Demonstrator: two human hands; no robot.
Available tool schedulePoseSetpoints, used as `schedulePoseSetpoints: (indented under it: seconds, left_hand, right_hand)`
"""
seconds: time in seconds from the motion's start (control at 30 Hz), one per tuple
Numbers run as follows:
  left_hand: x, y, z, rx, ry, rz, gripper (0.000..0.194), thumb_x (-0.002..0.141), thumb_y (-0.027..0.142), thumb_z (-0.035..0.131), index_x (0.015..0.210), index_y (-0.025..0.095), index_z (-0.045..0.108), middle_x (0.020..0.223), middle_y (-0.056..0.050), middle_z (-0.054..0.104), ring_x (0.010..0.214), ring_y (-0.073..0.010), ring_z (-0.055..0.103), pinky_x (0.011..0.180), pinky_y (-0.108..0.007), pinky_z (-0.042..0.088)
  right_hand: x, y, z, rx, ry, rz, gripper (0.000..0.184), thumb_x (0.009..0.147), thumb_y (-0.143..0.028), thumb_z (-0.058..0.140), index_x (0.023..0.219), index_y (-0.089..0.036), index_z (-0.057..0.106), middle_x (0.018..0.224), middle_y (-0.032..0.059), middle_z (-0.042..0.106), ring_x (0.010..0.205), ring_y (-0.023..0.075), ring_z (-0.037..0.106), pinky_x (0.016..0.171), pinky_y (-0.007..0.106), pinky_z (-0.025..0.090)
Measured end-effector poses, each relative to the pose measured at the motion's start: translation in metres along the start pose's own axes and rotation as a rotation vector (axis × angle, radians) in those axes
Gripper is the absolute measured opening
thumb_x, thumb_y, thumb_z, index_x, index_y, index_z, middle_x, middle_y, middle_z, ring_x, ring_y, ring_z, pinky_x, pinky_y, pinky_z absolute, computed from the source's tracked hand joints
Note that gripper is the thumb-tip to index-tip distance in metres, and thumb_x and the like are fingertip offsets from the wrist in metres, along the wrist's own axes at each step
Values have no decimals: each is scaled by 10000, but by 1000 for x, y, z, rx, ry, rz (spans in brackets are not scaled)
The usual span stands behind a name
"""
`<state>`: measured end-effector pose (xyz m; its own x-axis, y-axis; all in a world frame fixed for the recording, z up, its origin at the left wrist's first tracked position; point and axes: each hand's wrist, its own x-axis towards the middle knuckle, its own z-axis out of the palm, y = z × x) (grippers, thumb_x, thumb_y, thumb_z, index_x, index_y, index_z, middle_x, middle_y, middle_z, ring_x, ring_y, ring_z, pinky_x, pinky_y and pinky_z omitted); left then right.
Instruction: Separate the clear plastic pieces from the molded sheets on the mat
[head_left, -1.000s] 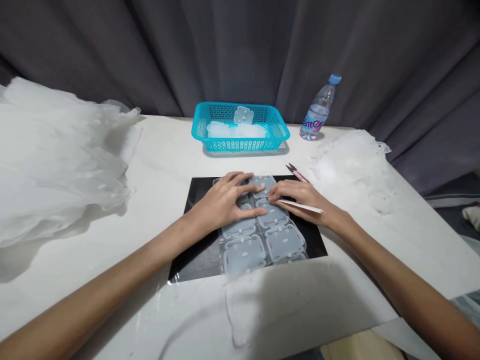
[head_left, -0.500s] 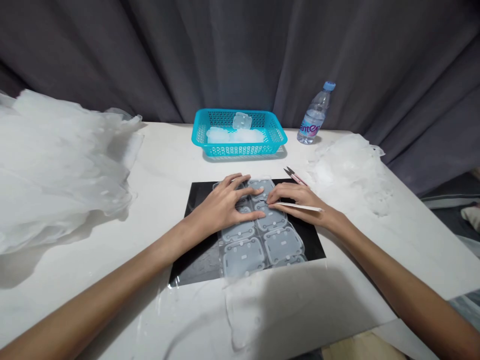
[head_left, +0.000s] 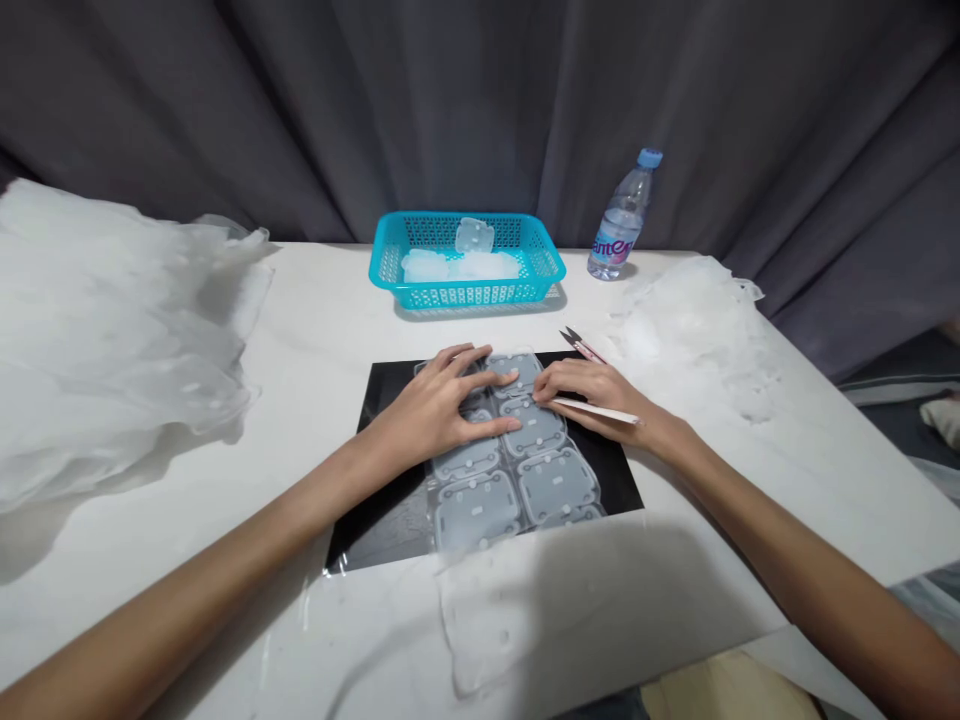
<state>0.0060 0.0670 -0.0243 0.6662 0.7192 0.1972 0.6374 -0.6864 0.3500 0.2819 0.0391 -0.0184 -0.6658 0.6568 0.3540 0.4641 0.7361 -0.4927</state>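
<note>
1. We see the right hand (head_left: 589, 392) with its grip closed, thumb and fingers clamped on one slim, straight, white stick-like tool (head_left: 600, 411).
2. The tool's long axis runs slantwise: its blunt end points right and slightly towards us, past the fingers, and its working end points left at the sheet, where we cannot make out the tip.
3. We find the left hand (head_left: 439, 405) spread palm down, its grip open, thumb and fingers apart and resting on one translucent, smooth plastic sheet (head_left: 559, 485).
4. That sheet is moulded into rounded-square panels with small dots and slots; we count two columns and at least seven panels, some of them partly under the left hand. Its long axis runs from our side of the table away towards the basket.
5. It lies across one black, glossy rectangular mat (head_left: 616, 470), its near end reaching onto the white, smooth table (head_left: 315, 290).
6. Just beyond the right hand we see one pair of pink-handled snips (head_left: 582, 345), dark blades pointing away and left.
7. Farther off stand one turquoise, perforated plastic basket (head_left: 480, 296), holding translucent pieces, one leaning upright, and one clear plastic bottle (head_left: 618, 225) with a blue cap.
8. We count two crumpled, filmy white heaps: a large one at left (head_left: 112, 340) and a smaller one at right (head_left: 694, 325).
9. Behind everything hangs a dark grey, folded fabric curtain (head_left: 450, 110).
</note>
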Motion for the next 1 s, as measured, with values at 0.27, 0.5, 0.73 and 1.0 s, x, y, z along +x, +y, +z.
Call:
schedulePoseSetpoints:
  seconds: [0.27,0.5,0.73,1.0]
  left_hand:
    - [1,1,-1,-20,4,-17,763,868,824,571,1397,288,690,1605,-119,497,1485,-364,430,1241,-566,367]
    - [2,1,0,-13,2,-14,781,866,846,541,1401,294,683,1603,-123,495,1484,-351,441,1241,-564,363]
    - [2,0,0,-21,-2,-18,781,863,844,552,1392,287,692,1595,-121,509,1478,-363,444,1238,-572,362]
    - [4,1,-2,-6,-20,-32,817,844,868,542,1391,281,694,1608,-126,503,1483,-366,440,1233,-567,367]
  right_hand:
    - [-2,-4,-2,167,34,100,111,1059,-244,578,1022,-207,676,1100,65,730,1039,200,703,957,364,529]
    - [1,6,13,174,91,3,119,1065,-266,564,1025,-215,664,1058,64,730,1060,225,682,966,397,530]
    - [3,8,11,96,49,-28,156,1083,-270,515,1031,-223,654,1081,66,730,1067,226,676,958,401,524]
    - [3,4,-4,66,-34,26,180,1084,-248,507,1022,-208,671,1090,70,735,1013,208,701,918,372,528]
